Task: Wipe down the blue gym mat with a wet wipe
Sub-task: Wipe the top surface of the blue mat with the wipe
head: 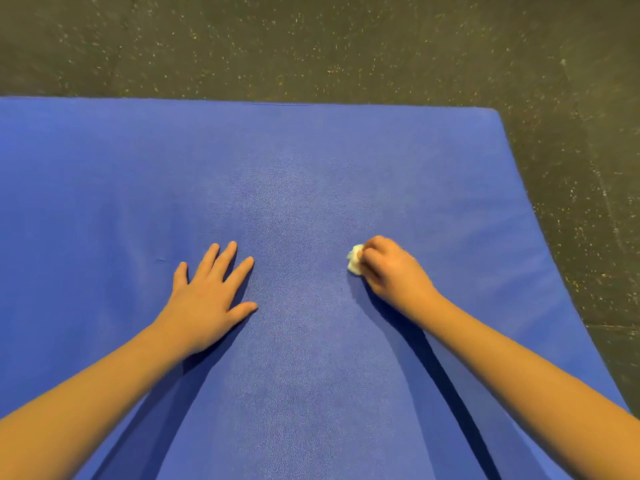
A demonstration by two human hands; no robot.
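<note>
The blue gym mat [294,174] fills most of the view, its far edge and right corner visible. My left hand [207,299] lies flat on the mat left of centre, fingers spread and straight. My right hand [391,271] is right of centre, fingers curled round a small crumpled white wet wipe [354,259], which pokes out at the fingertips and touches the mat surface.
Dark speckled rubber floor [311,46] surrounds the mat beyond its far edge and along the right side [581,202]. The mat runs out of view at the left and bottom.
</note>
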